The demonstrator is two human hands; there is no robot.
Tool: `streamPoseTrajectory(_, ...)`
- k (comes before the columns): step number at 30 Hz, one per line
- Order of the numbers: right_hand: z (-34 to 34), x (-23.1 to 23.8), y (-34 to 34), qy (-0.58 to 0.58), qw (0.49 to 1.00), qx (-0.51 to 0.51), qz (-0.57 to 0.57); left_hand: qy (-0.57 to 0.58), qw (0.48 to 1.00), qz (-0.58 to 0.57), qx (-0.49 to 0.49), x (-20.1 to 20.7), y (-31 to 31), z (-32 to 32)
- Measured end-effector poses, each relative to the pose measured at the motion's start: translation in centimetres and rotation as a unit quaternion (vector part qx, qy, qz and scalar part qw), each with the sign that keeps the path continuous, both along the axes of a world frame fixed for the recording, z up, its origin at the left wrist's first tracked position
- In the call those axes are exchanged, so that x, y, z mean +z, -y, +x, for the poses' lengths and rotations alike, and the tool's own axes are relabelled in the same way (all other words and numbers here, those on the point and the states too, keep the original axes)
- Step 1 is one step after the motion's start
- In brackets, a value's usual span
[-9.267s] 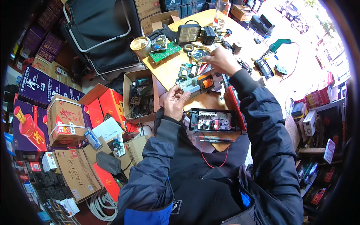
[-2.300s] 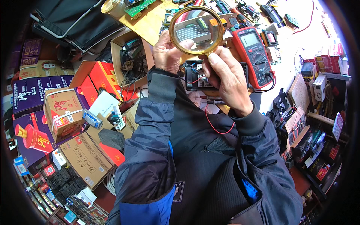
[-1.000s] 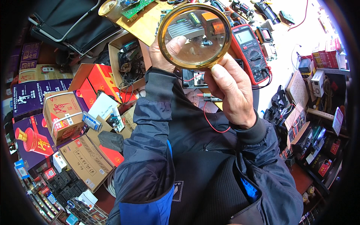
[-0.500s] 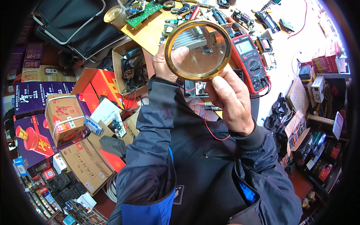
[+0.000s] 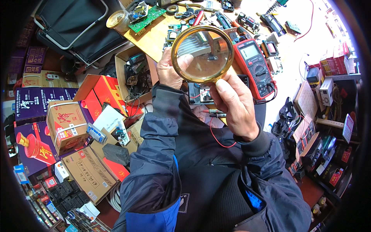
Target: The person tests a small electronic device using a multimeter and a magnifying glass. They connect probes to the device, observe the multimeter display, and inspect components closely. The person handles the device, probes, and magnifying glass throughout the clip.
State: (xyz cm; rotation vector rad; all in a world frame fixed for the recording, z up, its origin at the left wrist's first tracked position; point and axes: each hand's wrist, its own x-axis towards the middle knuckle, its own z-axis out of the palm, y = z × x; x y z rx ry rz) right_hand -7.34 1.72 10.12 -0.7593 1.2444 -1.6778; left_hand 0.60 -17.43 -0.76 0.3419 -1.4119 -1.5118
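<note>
My right hand [image 5: 236, 101] is closed round the short handle of a magnifying glass [image 5: 203, 80] with a round gold rim. The lens is over a brown circuit board [image 5: 205, 66] with a silver finned heatsink [image 5: 196, 45]. My left hand [image 5: 169, 72] grips that board at its left side, and its thumb shows through the glass. The left fingers under the board are hidden. Just right of the lens lies a red multimeter [image 5: 256, 69]. Its probes [image 5: 214, 113] rest below the lens, near my lap, with a red lead curving under my right wrist.
Circuit boards, pliers and other tools crowd the far worktop, with a green board [image 5: 148, 19] at its left. An open carton [image 5: 133, 69] of parts stands left of my left hand. Stacked boxes [image 5: 68, 125] fill the left side. Shelves with boxes [image 5: 335, 62] line the right.
The magnifying glass has dropped slightly away from me toward the circuit board and looks a little smaller. Both hands keep their holds.
</note>
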Motion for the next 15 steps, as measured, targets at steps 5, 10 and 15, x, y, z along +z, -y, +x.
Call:
streamPoseTrajectory(5, -0.04, -0.31, -0.06, 0.024, 1.0, 0.004, 0.009, -0.018, 0.999, 0.031, -0.018, -0.73, 0.32, -0.29)
streamPoseTrajectory(10, -0.24, -0.21, 0.33, 0.044, 0.999, 0.017, 0.001, 0.007, 0.997, 0.066, -0.043, -0.78, 0.71, -0.22)
streamPoseTrajectory(15, -0.3, -0.33, 0.55, 0.012, 1.0, -0.005, 0.01, 0.013, 0.992, 0.107, -0.063, -0.91, 0.62, -0.02)
